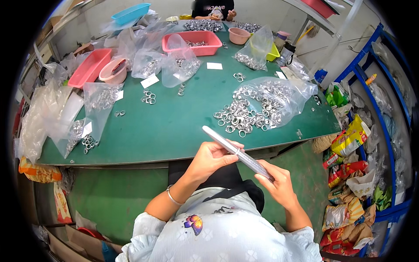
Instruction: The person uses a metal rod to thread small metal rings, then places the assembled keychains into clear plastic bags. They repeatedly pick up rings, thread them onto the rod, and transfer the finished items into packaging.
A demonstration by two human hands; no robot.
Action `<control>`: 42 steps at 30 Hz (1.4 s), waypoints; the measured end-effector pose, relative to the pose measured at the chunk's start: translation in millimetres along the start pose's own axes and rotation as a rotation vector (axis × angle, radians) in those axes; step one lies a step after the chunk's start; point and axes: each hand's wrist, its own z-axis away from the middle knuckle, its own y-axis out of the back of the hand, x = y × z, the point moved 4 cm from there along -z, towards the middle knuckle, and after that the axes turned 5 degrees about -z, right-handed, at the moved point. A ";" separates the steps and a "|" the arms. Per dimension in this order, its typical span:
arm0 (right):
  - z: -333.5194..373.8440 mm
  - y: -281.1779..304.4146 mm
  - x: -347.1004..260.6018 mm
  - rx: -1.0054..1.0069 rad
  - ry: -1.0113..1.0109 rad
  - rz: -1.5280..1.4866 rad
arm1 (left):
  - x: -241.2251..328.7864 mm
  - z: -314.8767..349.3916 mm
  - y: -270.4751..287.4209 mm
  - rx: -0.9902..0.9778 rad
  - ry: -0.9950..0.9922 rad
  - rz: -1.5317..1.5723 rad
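A grey metal ring mandrel point(248, 160), long and tapered, slants in front of me beyond the table's near edge. My right hand point(277, 181) is closed round its lower right end. Midway along it, the thumb and fingers of my left hand point(214, 158) pinch a thin silver ring point(237, 151) that sits around the rod. The rod's smooth upper left end sticks out past my left hand. On the table beyond lies a heap of loose silver rings point(242, 114), spilling from the mouth of a clear plastic bag point(301, 92).
The green table point(174, 131) bears several bags of rings, small ring piles point(149, 97) and white paper slips point(214, 66). Pink trays point(89, 69) and tubs point(239, 36) stand farther back. Across the table sits another person point(214, 9). At right is a blue rack point(355, 65) with packed bags.
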 end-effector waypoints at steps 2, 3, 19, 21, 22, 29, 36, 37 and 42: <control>4.9 7.9 -2.5 0.015 0.031 0.036 | -1.4 0.6 -6.4 0.001 -0.025 0.011; 3.0 4.5 -4.0 0.005 0.022 0.062 | -0.1 -0.7 -1.4 -0.032 -0.048 -0.005; -27.4 2.4 21.2 -0.052 0.063 0.178 | -5.4 -33.3 17.1 -0.083 -0.032 -0.048; -33.0 0.5 27.9 -0.054 0.074 0.176 | -0.6 -37.4 19.1 -0.101 -0.001 -0.087; -36.4 -1.9 30.3 -0.049 0.072 0.160 | -1.6 -39.4 21.1 -0.085 0.014 -0.073; -49.6 -8.7 47.1 -0.077 0.072 0.156 | -5.2 -49.6 30.3 -0.071 0.033 -0.128; -61.8 -12.2 57.9 -0.102 0.039 0.100 | -9.8 -56.8 39.5 -0.037 0.069 -0.092; -63.4 -12.8 58.8 -0.112 0.015 0.082 | -12.8 -57.0 41.2 -0.031 0.071 -0.080; -68.4 -17.8 62.6 -0.108 -0.024 0.089 | -29.4 -52.8 47.3 0.089 0.007 0.046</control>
